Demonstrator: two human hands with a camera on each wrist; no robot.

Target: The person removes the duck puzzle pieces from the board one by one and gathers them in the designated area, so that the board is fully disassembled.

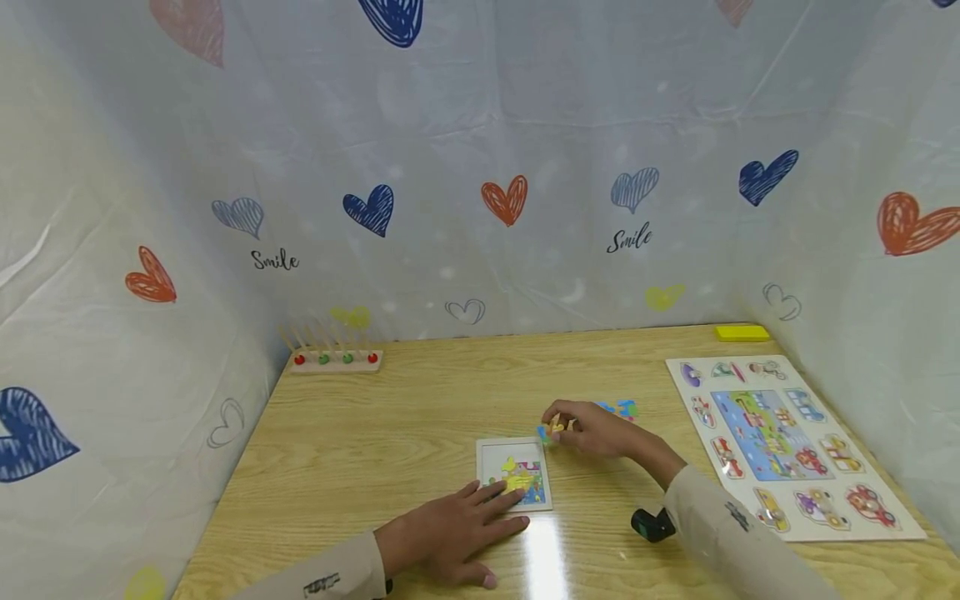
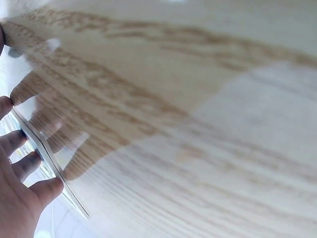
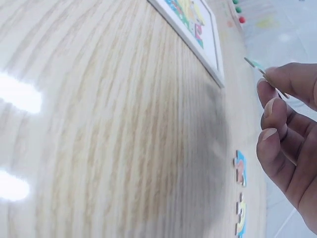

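We see the left hand (image 1: 467, 532) with its fingers spread across the near edge of a square, white-framed picture-puzzle tray (image 1: 504, 441), while beyond them the right hand (image 1: 596, 430) pinches a thin, partly blue jigsaw piece (image 1: 542, 434), which only the right wrist view shows edge-on, clear of the wood-grained worktop (image 3: 124, 124).

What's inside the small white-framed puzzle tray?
In the head view, colorful puzzle pieces lie in the lower part of the tray; its white base shows above them. The left hand's fingers cross the lower left, hiding whatever is beneath.
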